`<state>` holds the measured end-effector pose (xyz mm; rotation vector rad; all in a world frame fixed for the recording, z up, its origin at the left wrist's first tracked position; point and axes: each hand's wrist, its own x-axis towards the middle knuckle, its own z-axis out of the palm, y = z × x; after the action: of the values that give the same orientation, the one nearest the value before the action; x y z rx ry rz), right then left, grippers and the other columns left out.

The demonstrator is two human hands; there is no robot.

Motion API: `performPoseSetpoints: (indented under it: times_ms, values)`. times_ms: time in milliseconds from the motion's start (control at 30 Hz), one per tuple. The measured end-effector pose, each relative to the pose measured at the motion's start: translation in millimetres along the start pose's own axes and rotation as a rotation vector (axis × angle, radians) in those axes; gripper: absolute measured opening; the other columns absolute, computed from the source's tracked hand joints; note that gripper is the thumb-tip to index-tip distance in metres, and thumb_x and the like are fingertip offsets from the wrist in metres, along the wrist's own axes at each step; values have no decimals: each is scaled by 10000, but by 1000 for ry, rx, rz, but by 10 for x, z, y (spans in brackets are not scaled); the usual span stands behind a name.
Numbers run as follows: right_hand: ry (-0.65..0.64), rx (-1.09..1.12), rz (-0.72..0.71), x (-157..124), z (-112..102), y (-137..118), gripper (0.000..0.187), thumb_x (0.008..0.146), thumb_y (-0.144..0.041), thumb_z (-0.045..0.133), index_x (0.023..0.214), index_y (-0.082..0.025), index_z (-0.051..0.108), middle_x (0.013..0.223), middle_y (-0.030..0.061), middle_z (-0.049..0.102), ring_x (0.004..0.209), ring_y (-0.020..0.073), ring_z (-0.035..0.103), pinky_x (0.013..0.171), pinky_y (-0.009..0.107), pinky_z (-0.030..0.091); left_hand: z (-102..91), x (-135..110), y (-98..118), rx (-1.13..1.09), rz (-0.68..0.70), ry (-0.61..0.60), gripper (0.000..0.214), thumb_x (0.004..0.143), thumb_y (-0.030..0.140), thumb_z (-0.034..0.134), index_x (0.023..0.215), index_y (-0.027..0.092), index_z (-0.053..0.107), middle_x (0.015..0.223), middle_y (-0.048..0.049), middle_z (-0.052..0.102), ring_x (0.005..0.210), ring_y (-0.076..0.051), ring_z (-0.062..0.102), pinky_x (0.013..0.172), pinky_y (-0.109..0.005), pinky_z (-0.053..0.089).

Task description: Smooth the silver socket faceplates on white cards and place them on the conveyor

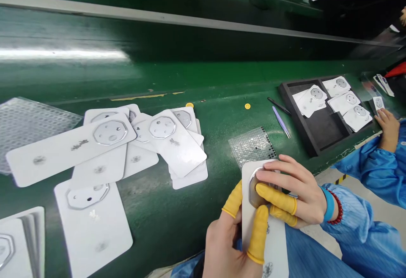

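Observation:
My left hand [223, 242] grips a white phone back cover [275, 252] by its lower left side, with yellow finger cots on thumb and finger. The cover is tilted up close to the front of the bench. Across its upper part lies my right hand [300, 187], cotted fingertips pressed at the octagonal metal camera ring [251, 189] and bare fingers over the top right. Whether a small part sits under those fingertips is hidden. Just behind the cover is a clear plastic sheet [249, 145] bearing rows of small black dots.
Loose white covers [104, 155] overlap at the left, beside bubble wrap [31, 121]. Purple tweezers [281, 121] and a dark stick [278, 105] lie by a black divided tray [300, 130] holding covers. Yellow finger cots [248, 106] dot the green bench. A co-worker's hand [388, 128] is at far right.

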<state>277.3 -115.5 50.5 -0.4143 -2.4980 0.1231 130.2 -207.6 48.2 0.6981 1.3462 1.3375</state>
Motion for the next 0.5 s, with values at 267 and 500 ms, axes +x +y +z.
performPoseSetpoints:
  times_ms: [267, 500]
  values:
    - [-41, -56, -8, -28, -10, -23, 251, 946, -206, 433, 967, -117, 667, 1068, 128, 708, 1119, 241, 605, 963, 456, 491, -20, -2, -24, 14, 25, 7, 290, 760, 194, 704, 1044, 242, 675, 737, 33, 770, 548, -135, 688, 517, -179, 552]
    - [-54, -33, -53, -21, -17, 13, 244, 930, -211, 457, 972, -110, 675, 1050, 126, 716, 1082, 236, 626, 948, 428, 508, -57, -32, -93, 111, 26, -6, 122, 752, 215, 691, 870, 224, 723, 690, 1, 750, 502, -138, 649, 503, -197, 545]
